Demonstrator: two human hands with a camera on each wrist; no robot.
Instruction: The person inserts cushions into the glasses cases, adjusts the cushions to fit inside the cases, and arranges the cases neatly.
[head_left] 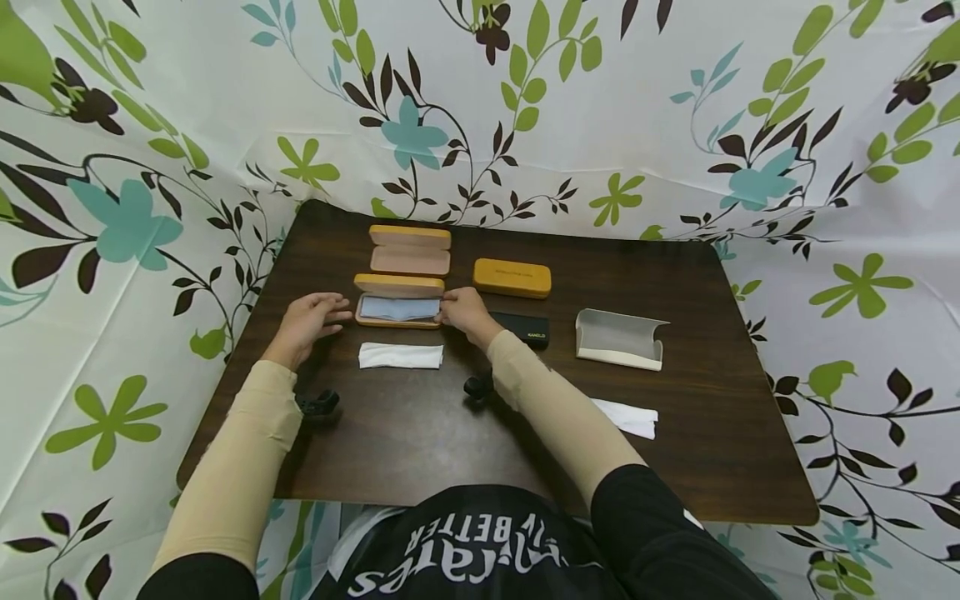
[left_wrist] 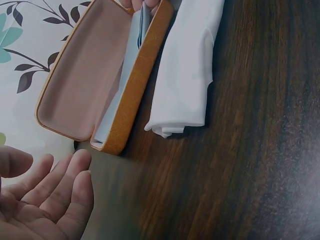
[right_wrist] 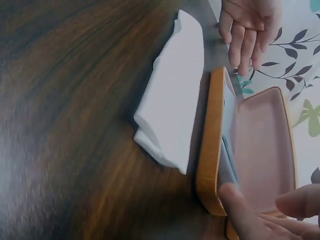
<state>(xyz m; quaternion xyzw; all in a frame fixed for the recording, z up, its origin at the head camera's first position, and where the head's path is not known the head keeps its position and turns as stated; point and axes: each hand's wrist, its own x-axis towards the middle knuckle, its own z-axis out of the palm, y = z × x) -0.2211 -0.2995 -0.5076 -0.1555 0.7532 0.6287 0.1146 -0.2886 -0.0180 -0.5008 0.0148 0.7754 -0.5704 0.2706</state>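
Observation:
An open yellow glasses case [head_left: 400,287] with a pink lining stands on the table, a folded light-blue cloth [head_left: 397,309] lying inside it. My right hand [head_left: 465,310] is at the case's right end. In the right wrist view one finger [right_wrist: 234,197] touches the end of the blue cloth, and the thumb stays apart from it. My left hand [head_left: 313,321] hovers just left of the case, palm turned up and fingers loosely extended, holding nothing. A folded white cloth [head_left: 401,356] lies in front of the case.
Behind is another open yellow case [head_left: 410,260]; a closed yellow case [head_left: 512,278] stands to its right. A black case [head_left: 525,330] lies partly behind the right forearm. Further right are an open white case [head_left: 621,340] and a second white cloth [head_left: 628,417] on the brown table [head_left: 720,442].

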